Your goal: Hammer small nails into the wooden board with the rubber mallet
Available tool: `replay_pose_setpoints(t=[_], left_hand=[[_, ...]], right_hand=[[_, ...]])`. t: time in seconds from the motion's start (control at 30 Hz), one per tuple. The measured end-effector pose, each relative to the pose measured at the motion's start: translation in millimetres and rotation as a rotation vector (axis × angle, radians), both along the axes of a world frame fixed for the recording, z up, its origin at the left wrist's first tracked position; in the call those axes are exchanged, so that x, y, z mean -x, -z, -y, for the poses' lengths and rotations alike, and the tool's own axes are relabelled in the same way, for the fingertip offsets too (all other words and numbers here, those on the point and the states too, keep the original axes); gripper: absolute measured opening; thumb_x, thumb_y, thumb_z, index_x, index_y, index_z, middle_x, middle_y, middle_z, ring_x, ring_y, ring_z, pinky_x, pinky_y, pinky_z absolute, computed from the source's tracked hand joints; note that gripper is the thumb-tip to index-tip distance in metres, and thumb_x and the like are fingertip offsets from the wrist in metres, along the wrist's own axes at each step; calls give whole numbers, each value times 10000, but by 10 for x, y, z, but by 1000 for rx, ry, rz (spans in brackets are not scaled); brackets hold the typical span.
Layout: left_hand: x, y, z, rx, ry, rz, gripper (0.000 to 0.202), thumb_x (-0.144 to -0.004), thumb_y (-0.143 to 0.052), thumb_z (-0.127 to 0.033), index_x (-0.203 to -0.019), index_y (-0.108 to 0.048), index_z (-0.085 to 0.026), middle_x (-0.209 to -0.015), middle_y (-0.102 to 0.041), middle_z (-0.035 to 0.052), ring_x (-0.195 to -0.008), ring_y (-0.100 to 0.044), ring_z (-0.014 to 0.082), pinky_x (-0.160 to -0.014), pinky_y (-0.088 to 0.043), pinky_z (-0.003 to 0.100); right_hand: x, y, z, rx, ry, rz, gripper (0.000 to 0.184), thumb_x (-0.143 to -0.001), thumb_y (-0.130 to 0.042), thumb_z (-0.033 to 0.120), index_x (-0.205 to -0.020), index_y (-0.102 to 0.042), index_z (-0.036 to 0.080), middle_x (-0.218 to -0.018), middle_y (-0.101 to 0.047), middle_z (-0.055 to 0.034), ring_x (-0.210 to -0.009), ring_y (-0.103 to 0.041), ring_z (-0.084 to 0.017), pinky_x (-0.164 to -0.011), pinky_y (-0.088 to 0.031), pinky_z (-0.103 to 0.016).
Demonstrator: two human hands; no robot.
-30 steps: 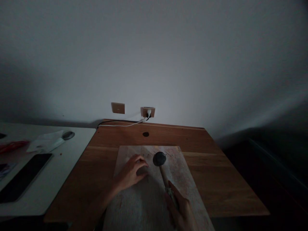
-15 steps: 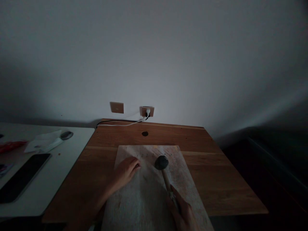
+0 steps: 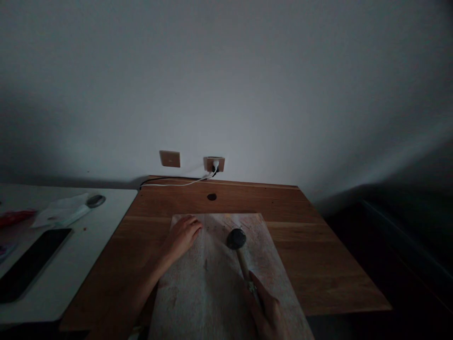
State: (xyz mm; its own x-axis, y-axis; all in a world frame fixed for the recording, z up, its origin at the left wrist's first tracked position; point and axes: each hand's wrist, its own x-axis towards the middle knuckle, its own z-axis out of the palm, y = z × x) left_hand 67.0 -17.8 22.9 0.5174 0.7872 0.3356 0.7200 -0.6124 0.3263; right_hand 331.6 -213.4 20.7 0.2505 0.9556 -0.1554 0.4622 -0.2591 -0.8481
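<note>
A rubber mallet (image 3: 236,239) with a dark round head and a pale handle is gripped by my right hand (image 3: 267,307). Its head is over the upper part of a worn wooden board (image 3: 187,293). At the board's upper left corner lies my left hand (image 3: 183,234), palm down with its fingers loosely bent and no object visible in it. What is under those fingertips is hidden. Small dark marks or nails, too small to make out, run along the board's upper edge between my left hand and the mallet head.
The board rests on a brown wooden table (image 3: 318,255). On the left, a white table (image 3: 81,250) holds a black phone-like slab (image 3: 33,264), a crumpled white wrapper (image 3: 60,210) and a red item (image 3: 16,218). Cables run to a wall socket (image 3: 214,164).
My left hand has moved up and left to the board's corner, and its fingers have loosened and flattened from a closed pose. The mallet and my right hand have hardly moved.
</note>
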Motion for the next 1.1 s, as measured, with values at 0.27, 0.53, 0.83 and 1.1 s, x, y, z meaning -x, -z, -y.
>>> replay_pose_setpoints(t=[0.27, 0.53, 0.83, 1.1], left_hand=[[5, -13, -16, 43, 32, -6, 208, -952, -571, -83, -946, -737, -207, -938, -672, 39, -933, -645, 214, -876, -526, 353], [-19, 207, -59, 192, -8, 282, 223, -949, -567, -114, -994, -761, -212, -1012, -673, 51, -963, -666, 197, -891, -539, 339], [-3, 309, -72, 296, -61, 436, 387, -871, -617, -65, -1205, -710, -237, -1081, -745, 56, -1005, -708, 210, -938, -552, 363], [4, 304, -75, 243, -90, 485, 278, -798, -655, -32, -1009, -709, -204, -971, -734, 35, -894, -704, 196, -840, -556, 316]], right_hand=[[8, 20, -13, -8, 6, -65, 953, -891, -463, 839, -1406, -664, 63, -1190, -794, -185, -1132, -749, -327, -926, -596, -318], [26, 23, 1, -34, 34, -24, 922, -870, -451, 864, -1357, -719, 129, -1185, -794, -177, -1106, -751, -331, -904, -604, -326], [255, -78, -322, 3, -118, -131, 855, -920, -501, 765, -1421, -643, 87, -716, -725, -71, -617, -684, -210, -542, -534, -268], [558, -311, -618, 38, -255, -178, 737, -978, -500, 641, -1484, -558, 108, -632, -573, 26, -449, -521, -112, -417, -400, -200]])
